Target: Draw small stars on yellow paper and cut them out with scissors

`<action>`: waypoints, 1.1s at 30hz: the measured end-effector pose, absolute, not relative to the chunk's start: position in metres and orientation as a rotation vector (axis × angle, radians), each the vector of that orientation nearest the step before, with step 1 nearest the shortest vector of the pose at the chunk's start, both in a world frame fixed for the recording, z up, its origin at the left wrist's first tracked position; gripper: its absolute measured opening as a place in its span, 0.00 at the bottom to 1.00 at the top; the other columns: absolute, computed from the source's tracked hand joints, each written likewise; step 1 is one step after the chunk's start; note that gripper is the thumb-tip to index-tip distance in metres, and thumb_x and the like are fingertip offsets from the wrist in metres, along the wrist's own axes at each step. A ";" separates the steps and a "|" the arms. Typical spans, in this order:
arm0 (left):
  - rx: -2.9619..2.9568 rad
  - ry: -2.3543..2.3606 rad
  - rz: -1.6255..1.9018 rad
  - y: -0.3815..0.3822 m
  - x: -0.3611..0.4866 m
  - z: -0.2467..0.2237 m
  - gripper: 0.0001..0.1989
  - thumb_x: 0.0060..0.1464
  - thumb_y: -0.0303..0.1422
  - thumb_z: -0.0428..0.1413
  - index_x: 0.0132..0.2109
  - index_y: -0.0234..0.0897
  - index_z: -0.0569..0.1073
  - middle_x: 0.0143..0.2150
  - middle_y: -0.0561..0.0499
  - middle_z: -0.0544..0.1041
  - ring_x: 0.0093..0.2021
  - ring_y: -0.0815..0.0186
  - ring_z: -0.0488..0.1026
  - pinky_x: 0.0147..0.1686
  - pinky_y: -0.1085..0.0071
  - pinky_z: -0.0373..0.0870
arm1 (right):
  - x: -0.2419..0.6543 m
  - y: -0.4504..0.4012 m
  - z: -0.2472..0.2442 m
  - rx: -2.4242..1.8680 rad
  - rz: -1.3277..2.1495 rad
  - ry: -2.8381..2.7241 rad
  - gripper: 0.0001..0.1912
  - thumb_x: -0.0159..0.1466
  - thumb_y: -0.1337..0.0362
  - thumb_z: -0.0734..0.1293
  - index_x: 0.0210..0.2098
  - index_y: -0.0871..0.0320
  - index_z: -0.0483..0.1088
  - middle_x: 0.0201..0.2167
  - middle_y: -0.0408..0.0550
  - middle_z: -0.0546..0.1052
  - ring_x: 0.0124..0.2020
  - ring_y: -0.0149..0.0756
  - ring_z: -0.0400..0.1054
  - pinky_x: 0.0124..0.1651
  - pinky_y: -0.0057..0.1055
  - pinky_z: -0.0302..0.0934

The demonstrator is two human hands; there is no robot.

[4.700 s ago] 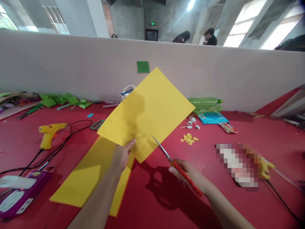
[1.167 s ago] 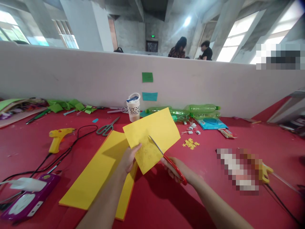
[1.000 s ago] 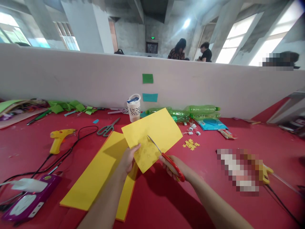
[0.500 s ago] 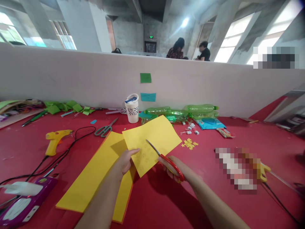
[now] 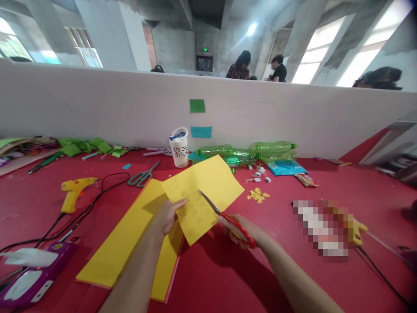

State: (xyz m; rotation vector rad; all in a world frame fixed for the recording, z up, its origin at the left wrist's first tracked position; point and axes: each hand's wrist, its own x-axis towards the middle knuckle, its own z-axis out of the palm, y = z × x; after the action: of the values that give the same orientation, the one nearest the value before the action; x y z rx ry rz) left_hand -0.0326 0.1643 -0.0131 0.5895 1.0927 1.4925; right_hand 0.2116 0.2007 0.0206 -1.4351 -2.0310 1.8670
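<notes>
My left hand pinches the left edge of a yellow sheet, thumb on top and fingers beneath. Faint star outlines are drawn on the sheet's lower left part. In my right hand is a pair of red-handled scissors, one blade lying over the face of the sheet; the other blade is hidden. Below my left forearm, larger yellow sheets are stacked on the red table. A small heap of yellow stars lies right of the held sheet.
Grey scissors, a white cup and green plastic bottles stand or lie toward the white partition. A yellow glue gun and purple power strip with cables are at left. Another glue gun lies at right.
The held sheet has shifted slightly left and tilted a little, with my left hand moving along. The scissors stay over the sheet at nearly the same place.
</notes>
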 end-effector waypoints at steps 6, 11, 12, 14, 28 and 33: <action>0.593 1.091 1.449 0.160 -0.031 -0.002 0.23 0.39 0.32 0.65 0.45 0.29 0.74 0.45 0.38 0.77 0.47 0.50 0.73 0.48 0.59 0.68 | 0.209 0.194 0.026 -1.344 1.902 -1.982 0.28 0.57 0.37 0.56 0.29 0.58 0.61 0.13 0.36 0.63 0.10 0.23 0.55 0.15 0.21 0.52; 0.584 1.093 1.463 0.160 -0.029 -0.003 0.23 0.40 0.32 0.65 0.46 0.31 0.74 0.46 0.39 0.77 0.47 0.51 0.73 0.48 0.59 0.69 | 0.205 0.192 0.027 -1.328 1.891 -1.967 0.27 0.57 0.37 0.56 0.28 0.58 0.60 0.12 0.35 0.62 0.10 0.23 0.54 0.14 0.20 0.52; 0.586 1.087 1.463 0.160 -0.028 -0.003 0.23 0.40 0.32 0.64 0.46 0.31 0.74 0.46 0.40 0.77 0.47 0.51 0.73 0.48 0.58 0.68 | 0.203 0.191 0.027 -1.337 1.892 -1.968 0.27 0.57 0.37 0.55 0.28 0.58 0.60 0.12 0.36 0.62 0.10 0.24 0.54 0.13 0.20 0.51; 0.585 1.083 1.457 0.161 -0.028 -0.004 0.23 0.40 0.32 0.64 0.46 0.30 0.74 0.46 0.39 0.77 0.47 0.51 0.73 0.49 0.58 0.68 | 0.201 0.190 0.029 -1.374 1.885 -1.962 0.27 0.58 0.38 0.55 0.27 0.58 0.60 0.12 0.37 0.63 0.09 0.25 0.55 0.12 0.21 0.52; 0.619 1.065 1.457 0.161 -0.028 -0.007 0.23 0.43 0.31 0.63 0.49 0.30 0.72 0.47 0.40 0.76 0.48 0.51 0.73 0.48 0.58 0.69 | 0.194 0.187 0.022 -1.397 1.915 -1.879 0.28 0.58 0.38 0.54 0.28 0.58 0.60 0.12 0.36 0.62 0.09 0.24 0.54 0.11 0.21 0.51; 0.595 1.056 1.346 0.155 -0.017 0.004 0.23 0.43 0.31 0.63 0.48 0.29 0.73 0.46 0.38 0.77 0.46 0.50 0.74 0.47 0.57 0.69 | 0.196 0.185 0.024 -1.355 1.907 -1.874 0.28 0.58 0.38 0.54 0.33 0.59 0.61 0.13 0.37 0.64 0.11 0.25 0.56 0.14 0.21 0.52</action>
State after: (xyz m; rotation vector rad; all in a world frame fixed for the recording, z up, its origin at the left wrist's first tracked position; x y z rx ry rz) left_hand -0.0173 0.1554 0.0035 0.5953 1.0557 1.3462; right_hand 0.1964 0.1847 0.0244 -1.3553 -1.8740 1.9074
